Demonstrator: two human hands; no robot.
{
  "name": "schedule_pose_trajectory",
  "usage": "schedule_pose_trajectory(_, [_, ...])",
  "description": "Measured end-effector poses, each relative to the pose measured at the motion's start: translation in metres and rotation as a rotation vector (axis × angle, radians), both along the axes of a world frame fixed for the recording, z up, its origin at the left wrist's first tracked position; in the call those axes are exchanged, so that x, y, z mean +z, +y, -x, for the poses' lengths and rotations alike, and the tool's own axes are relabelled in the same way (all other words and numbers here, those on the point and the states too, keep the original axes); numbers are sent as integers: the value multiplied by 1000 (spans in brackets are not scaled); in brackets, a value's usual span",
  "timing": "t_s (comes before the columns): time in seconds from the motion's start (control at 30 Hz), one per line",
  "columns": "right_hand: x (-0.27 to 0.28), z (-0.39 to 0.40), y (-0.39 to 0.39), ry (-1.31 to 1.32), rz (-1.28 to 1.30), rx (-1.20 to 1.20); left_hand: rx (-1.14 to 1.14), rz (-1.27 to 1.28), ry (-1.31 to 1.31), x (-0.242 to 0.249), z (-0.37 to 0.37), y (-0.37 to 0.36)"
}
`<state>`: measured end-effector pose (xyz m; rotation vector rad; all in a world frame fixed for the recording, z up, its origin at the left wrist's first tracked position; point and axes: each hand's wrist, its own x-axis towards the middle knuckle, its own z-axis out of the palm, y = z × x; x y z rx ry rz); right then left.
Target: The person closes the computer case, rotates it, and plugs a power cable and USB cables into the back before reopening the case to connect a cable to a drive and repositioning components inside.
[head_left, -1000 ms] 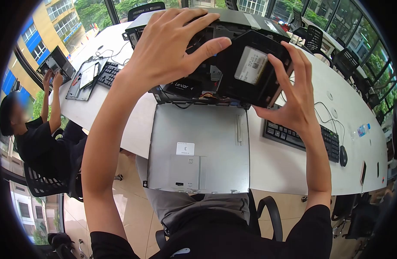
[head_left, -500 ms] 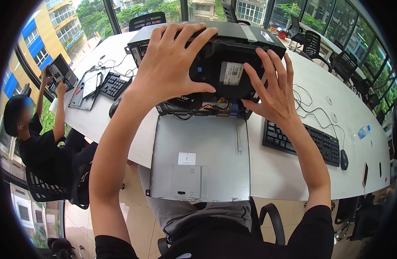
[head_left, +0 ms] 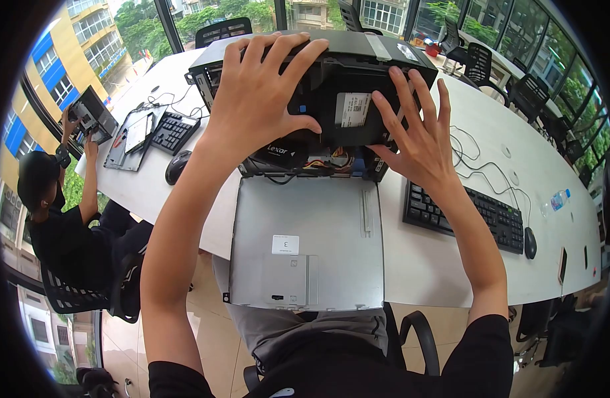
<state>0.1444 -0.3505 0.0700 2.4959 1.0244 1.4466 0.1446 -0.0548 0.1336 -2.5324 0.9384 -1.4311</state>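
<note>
A black desktop computer case [head_left: 358,50] stands on the table in front of me, its inside facing me. My left hand [head_left: 262,93] lies spread over its upper left, fingertips along the top edge and thumb over the black drive bracket [head_left: 328,99]. The bracket carries a white label [head_left: 353,109]. My right hand [head_left: 414,132] is at the bracket's right side, fingers stretched apart. Below the bracket show a black Lexar drive [head_left: 278,152] and coloured cables [head_left: 328,164]. The silver side panel [head_left: 318,219] extends from the case toward my lap. What the fingertips press on is partly hidden.
On the right are a black keyboard [head_left: 484,222], a mouse [head_left: 530,243], loose cables and a water bottle [head_left: 558,200]. At left lie another keyboard [head_left: 175,132] and mouse [head_left: 178,167]. A person [head_left: 59,212] handles an opened device [head_left: 94,116] there.
My left thumb has drawn slightly left, showing more of the Lexar drive. The right fingers have lifted and spread a little at the bracket's side. The person at left has moved their head.
</note>
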Motion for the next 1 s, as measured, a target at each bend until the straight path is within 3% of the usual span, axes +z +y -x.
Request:
schedule_pose_trajectory(0.57, [-7,-2,-5,40,-32,11,0,15,-82,-6,-7,-1])
schedule_pose_trajectory(0.77, [-19,-5,-11,-4,-152,103,-62,37,-144,-7,-10,-7])
schedule_pose_trajectory(0.87, [-19,0,-16,-55,-293,183,-72,39,-159,-9,-15,-6])
schedule_pose_trajectory(0.97, [-25,-7,-25,63,-544,316,-26,1,-154,-6,-13,-5])
schedule_pose_trajectory(1.0, [-25,-4,-21,228,-698,382,-99,12,-221,-6,-17,-6])
